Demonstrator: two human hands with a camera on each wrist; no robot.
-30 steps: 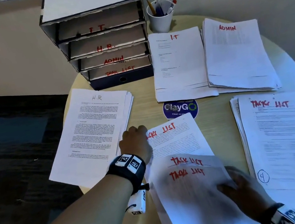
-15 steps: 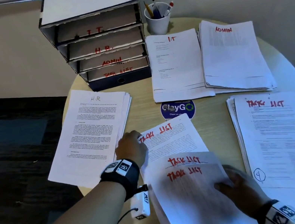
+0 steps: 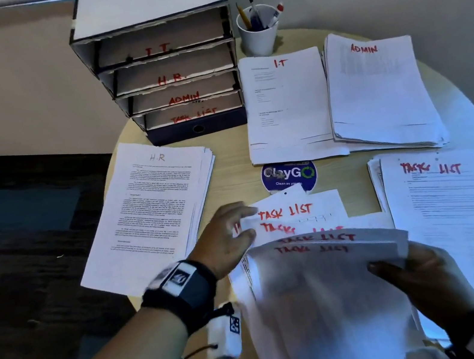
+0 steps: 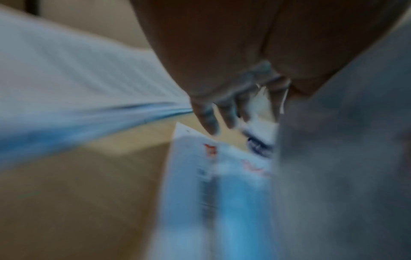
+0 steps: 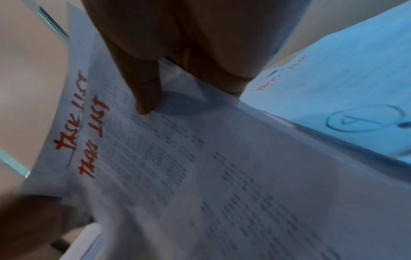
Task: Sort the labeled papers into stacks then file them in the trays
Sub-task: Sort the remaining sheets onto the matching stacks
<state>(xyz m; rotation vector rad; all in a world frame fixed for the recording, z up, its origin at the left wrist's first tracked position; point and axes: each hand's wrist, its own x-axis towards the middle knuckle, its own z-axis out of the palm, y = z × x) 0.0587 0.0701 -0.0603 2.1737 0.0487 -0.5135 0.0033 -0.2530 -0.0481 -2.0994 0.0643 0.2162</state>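
Observation:
Loose sheets marked TASK LIST [image 3: 298,210] in red lie fanned at the table's near edge. My left hand [image 3: 248,222] pinches the top left corner of the upper sheet between thumb and fingers; the left wrist view is blurred, showing only fingers [image 4: 211,121] over paper. My right hand [image 3: 386,267] grips the right edge of the nearer TASK LIST sheets [image 3: 329,296], which are raised and bowed; its thumb [image 5: 145,100] presses on top of these sheets [image 5: 177,158], fingers beneath. A sorted TASK LIST stack [image 3: 455,204] lies to the right.
A dark four-tier tray unit [image 3: 165,65] labeled I.T, H.R, ADMIN and TASK LIST stands at the back. An H.R stack [image 3: 152,207] lies left, I.T [image 3: 286,107] and ADMIN [image 3: 379,94] stacks behind. A white pen cup [image 3: 259,33] and a blue round sticker [image 3: 288,175] are nearby.
My left hand went from resting on the upper sheet's corner to pinching and lifting it. My right hand slid to the right edge and raised the nearer sheets off the table.

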